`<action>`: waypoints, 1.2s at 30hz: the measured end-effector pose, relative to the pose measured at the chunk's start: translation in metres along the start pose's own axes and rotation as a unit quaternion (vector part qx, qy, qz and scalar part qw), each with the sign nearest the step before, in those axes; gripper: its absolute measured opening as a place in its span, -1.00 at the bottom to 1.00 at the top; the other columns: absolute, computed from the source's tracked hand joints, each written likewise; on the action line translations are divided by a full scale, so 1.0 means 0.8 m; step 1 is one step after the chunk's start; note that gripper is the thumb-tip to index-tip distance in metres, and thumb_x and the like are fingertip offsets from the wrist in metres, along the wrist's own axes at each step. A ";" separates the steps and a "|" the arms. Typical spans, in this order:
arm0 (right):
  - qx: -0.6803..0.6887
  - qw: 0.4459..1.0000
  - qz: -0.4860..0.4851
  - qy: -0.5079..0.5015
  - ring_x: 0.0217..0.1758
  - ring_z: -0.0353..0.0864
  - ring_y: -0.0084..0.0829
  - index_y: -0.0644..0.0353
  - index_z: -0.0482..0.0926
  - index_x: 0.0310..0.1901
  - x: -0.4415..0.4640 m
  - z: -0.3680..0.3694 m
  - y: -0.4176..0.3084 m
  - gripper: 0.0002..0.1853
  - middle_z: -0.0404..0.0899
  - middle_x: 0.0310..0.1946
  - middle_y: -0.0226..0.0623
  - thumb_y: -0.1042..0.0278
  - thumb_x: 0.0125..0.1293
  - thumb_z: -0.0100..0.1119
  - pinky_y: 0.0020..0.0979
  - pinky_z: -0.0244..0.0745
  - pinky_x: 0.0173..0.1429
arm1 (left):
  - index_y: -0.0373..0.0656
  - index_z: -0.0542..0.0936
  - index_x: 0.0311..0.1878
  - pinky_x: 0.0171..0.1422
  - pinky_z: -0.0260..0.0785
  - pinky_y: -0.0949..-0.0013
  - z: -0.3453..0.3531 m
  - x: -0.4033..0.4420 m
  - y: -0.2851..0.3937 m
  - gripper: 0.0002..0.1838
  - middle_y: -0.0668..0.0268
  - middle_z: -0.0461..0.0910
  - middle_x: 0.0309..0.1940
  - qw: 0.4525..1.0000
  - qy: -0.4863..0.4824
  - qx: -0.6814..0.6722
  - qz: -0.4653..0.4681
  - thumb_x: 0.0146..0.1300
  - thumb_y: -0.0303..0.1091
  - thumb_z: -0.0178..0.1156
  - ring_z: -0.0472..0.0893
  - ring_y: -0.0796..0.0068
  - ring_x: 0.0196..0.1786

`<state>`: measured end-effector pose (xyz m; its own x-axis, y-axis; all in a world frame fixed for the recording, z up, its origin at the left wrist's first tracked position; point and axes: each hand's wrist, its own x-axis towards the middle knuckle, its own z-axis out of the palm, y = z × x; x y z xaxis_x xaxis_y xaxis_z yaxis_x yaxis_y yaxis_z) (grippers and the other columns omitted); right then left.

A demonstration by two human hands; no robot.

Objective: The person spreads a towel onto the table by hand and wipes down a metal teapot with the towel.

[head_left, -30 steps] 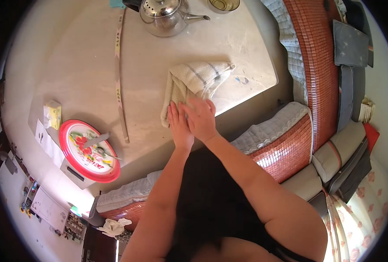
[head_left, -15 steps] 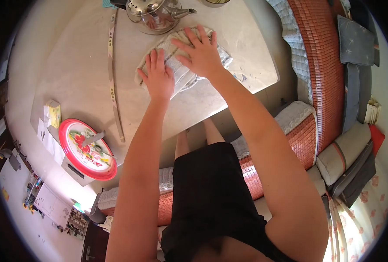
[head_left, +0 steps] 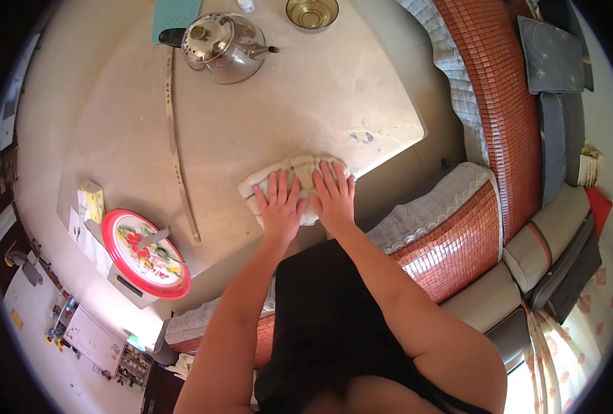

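A cream cloth with dark stripes lies bunched at the near edge of the pale table, part of it hanging at the edge. My left hand presses on its left half, fingers stretched out. Beside it my right hand rests on the cloth's right half, fingers also extended and slightly apart. Neither hand is wrapped around the cloth. Beyond the hands, at the far side of the table, stands a metal and glass kettle with its spout pointing right.
A red-rimmed floral tray with a knife sits at the left edge near a tissue pack. A long patterned strip runs along the table. An amber glass bowl stands at the back. A sofa with a tiled mat lies close by.
Both hands have drawn the cloth toward my body, from near the kettle to the table's near edge. The hands are closer together. The camera view has shifted, showing more of the far table.
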<state>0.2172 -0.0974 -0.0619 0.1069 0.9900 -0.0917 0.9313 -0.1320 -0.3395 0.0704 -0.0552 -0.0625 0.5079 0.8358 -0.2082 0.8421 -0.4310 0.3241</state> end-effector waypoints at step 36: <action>-0.091 0.942 0.213 0.242 0.21 0.33 -0.10 -0.01 0.32 0.31 0.095 -0.027 0.187 -0.42 0.29 0.28 -0.14 0.28 0.21 0.09 -0.01 0.29 0.08 | 0.08 0.37 0.30 0.45 -0.23 -0.27 0.029 0.222 0.163 -0.44 0.28 0.16 0.42 0.989 0.082 -0.057 0.113 0.19 -0.23 0.14 0.04 0.22 0.50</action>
<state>0.3723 -0.0412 -0.0994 0.5893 0.7617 0.2694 0.8079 -0.5552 -0.1974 0.2746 0.0290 -0.0785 0.6374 0.7699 0.0305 0.6792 -0.5802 0.4496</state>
